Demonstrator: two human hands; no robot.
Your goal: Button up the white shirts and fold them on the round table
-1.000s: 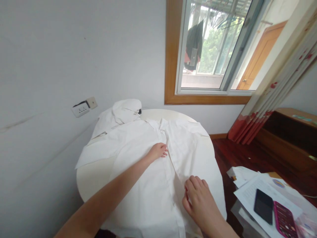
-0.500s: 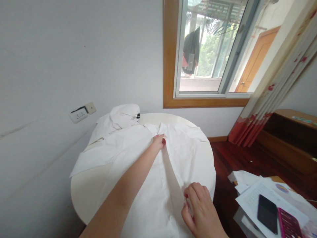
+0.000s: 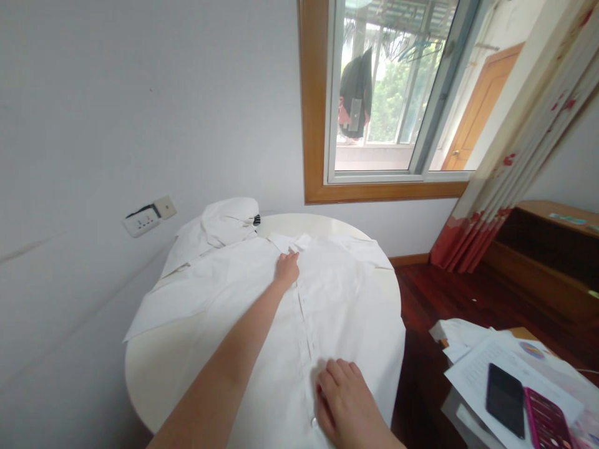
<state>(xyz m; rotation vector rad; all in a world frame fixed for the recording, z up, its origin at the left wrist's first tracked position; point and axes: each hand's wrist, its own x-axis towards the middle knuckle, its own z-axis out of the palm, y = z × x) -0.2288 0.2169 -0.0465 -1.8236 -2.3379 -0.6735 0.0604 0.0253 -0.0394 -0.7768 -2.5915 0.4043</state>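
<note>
White shirt (image 3: 337,299) spread on round table (image 3: 154,368) | left hand (image 3: 286,269) flat below collar (image 3: 299,242); right hand (image 3: 344,402) flat lower down; neither grasps | button strip (image 3: 304,318) between them; press evenly, stroke outward, avoid creases

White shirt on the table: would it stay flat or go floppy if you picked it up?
Probably floppy: the white shirt drapes over the round table edge and its sleeve lies limp. Likely light, as the cloth looks thin. Pushed, it would probably bunch, judging by creases near the right hand.
</note>
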